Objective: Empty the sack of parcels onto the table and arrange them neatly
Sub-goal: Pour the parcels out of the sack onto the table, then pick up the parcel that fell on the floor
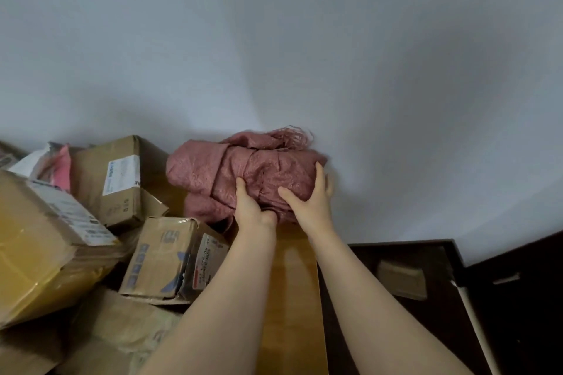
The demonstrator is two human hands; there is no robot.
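Plain, pale grey-white painted wall (274, 39) across the whole upper view, softly lit, with broad dim shadows toward the right. Below, met by a smooth yellow-brown tabletop (292, 283). Low right, dark brown wooden furniture (441, 323), edged by a thin white strip (473, 329).

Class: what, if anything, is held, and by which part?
Both grip the bundled pink sack: left hand its near side, right hand its right end.

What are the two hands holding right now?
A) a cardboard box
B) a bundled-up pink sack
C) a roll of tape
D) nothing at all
B: the left hand and the right hand both grip the crumpled pink sack, while the cardboard parcels lie untouched to the left.
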